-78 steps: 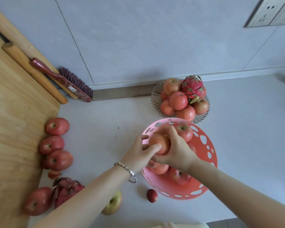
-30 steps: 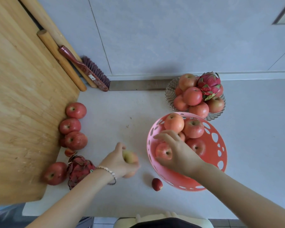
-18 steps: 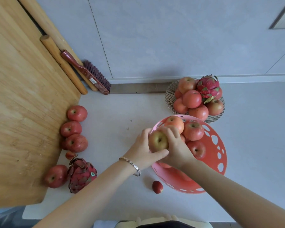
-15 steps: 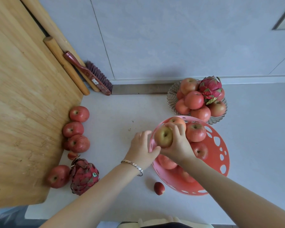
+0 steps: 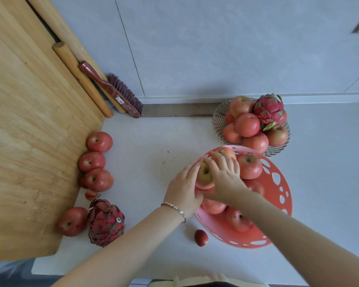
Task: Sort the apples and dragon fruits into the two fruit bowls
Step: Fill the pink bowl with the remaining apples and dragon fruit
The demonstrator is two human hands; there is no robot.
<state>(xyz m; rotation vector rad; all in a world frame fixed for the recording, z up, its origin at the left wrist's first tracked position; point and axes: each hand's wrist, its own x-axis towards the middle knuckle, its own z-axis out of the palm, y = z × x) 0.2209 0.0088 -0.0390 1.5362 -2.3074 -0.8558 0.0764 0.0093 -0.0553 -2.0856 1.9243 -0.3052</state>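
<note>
A yellowish apple sits at the left rim of the pink perforated bowl, which holds several apples. My right hand grips this apple from above and the right. My left hand rests against its left side with fingers spread. Behind the pink bowl, a wire bowl carries several apples and a dragon fruit. On the counter at left lie several red apples and a second dragon fruit.
A large wooden board covers the left side. A rolling pin and a brush lean at the wall behind it. A small dark red fruit lies in front of the pink bowl.
My left hand picked the yellowish apple off the counter and brought it to the pink bowl's rim. My right hand took hold of it there, and my left hand's fingers have opened.
</note>
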